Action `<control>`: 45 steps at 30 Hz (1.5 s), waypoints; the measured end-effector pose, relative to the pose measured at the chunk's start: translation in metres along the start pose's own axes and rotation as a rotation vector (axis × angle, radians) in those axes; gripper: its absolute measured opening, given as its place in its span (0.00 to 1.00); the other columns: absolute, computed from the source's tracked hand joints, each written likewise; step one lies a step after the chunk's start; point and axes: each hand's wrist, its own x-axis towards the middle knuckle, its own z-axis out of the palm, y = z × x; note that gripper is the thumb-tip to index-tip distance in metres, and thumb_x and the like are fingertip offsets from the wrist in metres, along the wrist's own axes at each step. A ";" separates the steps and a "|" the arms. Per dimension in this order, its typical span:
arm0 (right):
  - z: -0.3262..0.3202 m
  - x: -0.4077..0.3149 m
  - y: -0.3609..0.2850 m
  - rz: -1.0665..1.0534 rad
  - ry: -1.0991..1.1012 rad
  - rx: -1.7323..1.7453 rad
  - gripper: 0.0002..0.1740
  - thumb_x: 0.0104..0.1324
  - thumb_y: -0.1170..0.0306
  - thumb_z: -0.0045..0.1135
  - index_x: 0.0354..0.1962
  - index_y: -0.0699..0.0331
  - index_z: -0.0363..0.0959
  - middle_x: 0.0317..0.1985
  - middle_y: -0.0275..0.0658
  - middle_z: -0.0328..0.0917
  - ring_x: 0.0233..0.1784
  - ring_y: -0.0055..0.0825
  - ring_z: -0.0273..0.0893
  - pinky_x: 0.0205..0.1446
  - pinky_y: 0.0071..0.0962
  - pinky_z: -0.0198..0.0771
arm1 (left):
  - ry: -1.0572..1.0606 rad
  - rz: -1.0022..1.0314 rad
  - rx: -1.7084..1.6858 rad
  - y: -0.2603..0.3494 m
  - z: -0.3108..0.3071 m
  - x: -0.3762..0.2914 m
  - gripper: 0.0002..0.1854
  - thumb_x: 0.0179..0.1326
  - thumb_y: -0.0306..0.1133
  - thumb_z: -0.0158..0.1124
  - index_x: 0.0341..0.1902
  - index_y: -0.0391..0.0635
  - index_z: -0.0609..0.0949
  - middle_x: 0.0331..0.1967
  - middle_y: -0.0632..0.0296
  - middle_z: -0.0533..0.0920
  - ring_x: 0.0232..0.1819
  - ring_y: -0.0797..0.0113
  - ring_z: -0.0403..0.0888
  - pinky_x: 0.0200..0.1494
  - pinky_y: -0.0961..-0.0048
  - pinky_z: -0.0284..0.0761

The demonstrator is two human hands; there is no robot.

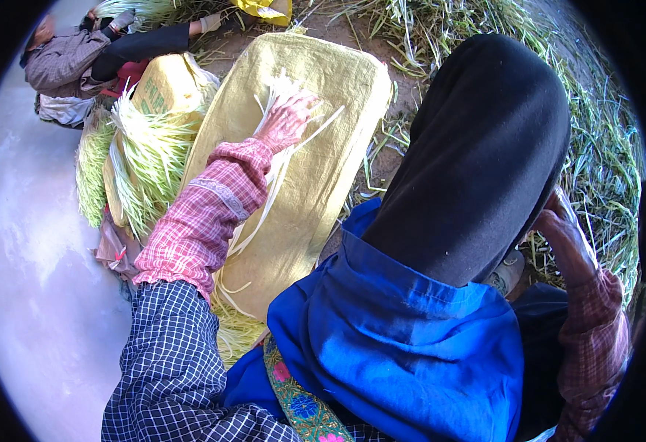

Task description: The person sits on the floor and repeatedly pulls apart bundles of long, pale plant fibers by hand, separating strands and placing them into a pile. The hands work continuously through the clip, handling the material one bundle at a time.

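My left hand (pixel 288 119) lies over the upper part of a covered surface wrapped in yellowish woven sacking (pixel 295 221), its fingers on a small bunch of pale, slender plant stalks (pixel 283 85). The roots or tips of the bunch fan out beyond the knuckles. Long pale strands (pixel 270 201) trail from under the hand towards me. My right hand (pixel 560 224) is at the right, beside my dark-trousered leg; the leg hides its fingers, so what it may hold cannot be seen.
Bundles of pale green stalks (pixel 151 160) stand left of the sacking, beside a yellow wrapped block (pixel 168 83). Another person (pixel 68 61) sits at the upper left, with stalks near their gloved hands. Loose green leaves and straw (pixel 605 166) cover the ground to the right. A yellow bag (pixel 270 10) lies at the top.
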 end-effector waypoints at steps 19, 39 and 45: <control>0.010 -0.005 0.004 -0.081 0.028 0.055 0.20 0.65 0.64 0.48 0.49 0.69 0.64 0.41 0.38 0.71 0.41 0.23 0.71 0.41 0.24 0.70 | 0.293 -0.362 -0.071 0.011 0.021 0.016 0.03 0.52 0.24 0.55 0.27 0.41 0.78 0.41 0.65 0.81 0.41 0.59 0.77 0.46 0.64 0.71; -0.070 -0.034 -0.009 -0.079 0.072 -0.066 0.20 0.62 0.56 0.49 0.41 0.65 0.73 0.30 0.34 0.78 0.35 0.17 0.75 0.34 0.16 0.68 | 0.321 -0.111 -0.168 0.071 -0.048 0.010 0.10 0.57 0.29 0.53 0.39 0.46 0.82 0.44 0.61 0.81 0.48 0.61 0.77 0.51 0.66 0.70; -0.097 -0.021 0.015 -0.153 0.160 -0.262 0.16 0.62 0.60 0.48 0.39 0.63 0.74 0.27 0.31 0.78 0.31 0.15 0.74 0.28 0.17 0.68 | 0.269 -0.089 -0.162 0.084 -0.087 -0.004 0.10 0.58 0.30 0.53 0.41 0.46 0.82 0.45 0.61 0.81 0.49 0.62 0.77 0.52 0.67 0.70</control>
